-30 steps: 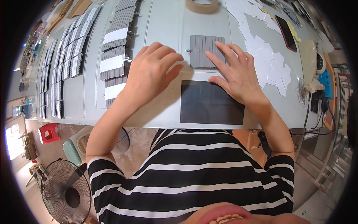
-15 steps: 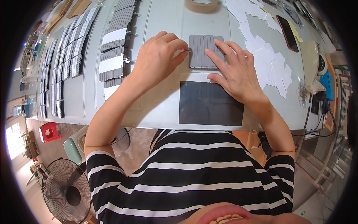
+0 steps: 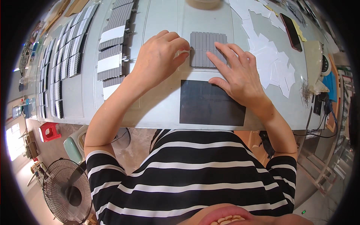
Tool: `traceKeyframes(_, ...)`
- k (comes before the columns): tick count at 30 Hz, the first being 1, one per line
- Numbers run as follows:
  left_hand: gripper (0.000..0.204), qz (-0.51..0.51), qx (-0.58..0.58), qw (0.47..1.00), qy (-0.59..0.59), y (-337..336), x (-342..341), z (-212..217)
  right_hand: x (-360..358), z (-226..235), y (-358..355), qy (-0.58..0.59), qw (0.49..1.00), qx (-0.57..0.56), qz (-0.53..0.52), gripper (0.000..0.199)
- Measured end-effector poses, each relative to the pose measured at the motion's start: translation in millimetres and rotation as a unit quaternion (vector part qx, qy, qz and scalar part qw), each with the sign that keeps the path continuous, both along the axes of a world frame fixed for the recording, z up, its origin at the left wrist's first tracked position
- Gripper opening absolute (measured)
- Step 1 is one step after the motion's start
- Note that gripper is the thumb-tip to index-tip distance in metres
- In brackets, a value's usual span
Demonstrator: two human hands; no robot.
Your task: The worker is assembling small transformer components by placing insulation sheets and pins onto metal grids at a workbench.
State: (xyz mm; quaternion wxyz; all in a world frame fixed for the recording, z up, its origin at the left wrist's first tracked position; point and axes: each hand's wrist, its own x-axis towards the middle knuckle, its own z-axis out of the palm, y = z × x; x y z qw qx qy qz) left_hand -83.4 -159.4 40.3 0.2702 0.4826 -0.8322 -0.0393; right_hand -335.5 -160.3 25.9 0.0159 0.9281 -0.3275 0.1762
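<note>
Resting my spread right hand [image 3: 240,78] on the grey, rectangular slatted panel [image 3: 199,42]; left hand [image 3: 160,56] beside it, closure unclear; likely light, stiff: grip edges

Illum.: tabletop [image 3: 161,22] bright; L-side window [image 3: 14,142] overexposed to white. Shadow: L forearm [image 3: 117,108] casts soft shadow to its R. Highlights: white paper slips [image 3: 268,62] near clipping. Focus: ctr. OK, gaps betw. grey strips [image 3: 201,42] resolved; periph. soft. Lens: fisheye distort., tabletop front edge bowed; corners black (vign.).

Papers [image 3: 273,62] right; apparently tape [image 3: 204,4] behind strips [image 3: 199,40]
</note>
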Motion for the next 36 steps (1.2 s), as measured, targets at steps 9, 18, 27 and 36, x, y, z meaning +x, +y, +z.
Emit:
traceKeyframes(9, 0.009, 0.005, 0.022, 1.000, -0.006, -4, -1, -2, -14, 7, -16, -0.093, 0.993, -0.040, -0.059, 0.018)
traceKeyframes(18, 0.005, 0.020, 0.041, 0.999, 0.000, -7, -6, 0, -12, 4, -26, -0.113, 0.992, -0.012, -0.045, 0.013)
traceKeyframes(27, 0.005, 0.017, 0.036, 0.999, -0.003, -6, -7, 3, -13, 3, -31, -0.124, 0.992, 0.010, -0.036, 0.011)
traceKeyframes(36, 0.009, 0.010, 0.037, 0.999, -0.005, -8, -4, -3, -12, 8, -37, -0.128, 0.989, 0.059, -0.031, 0.011)
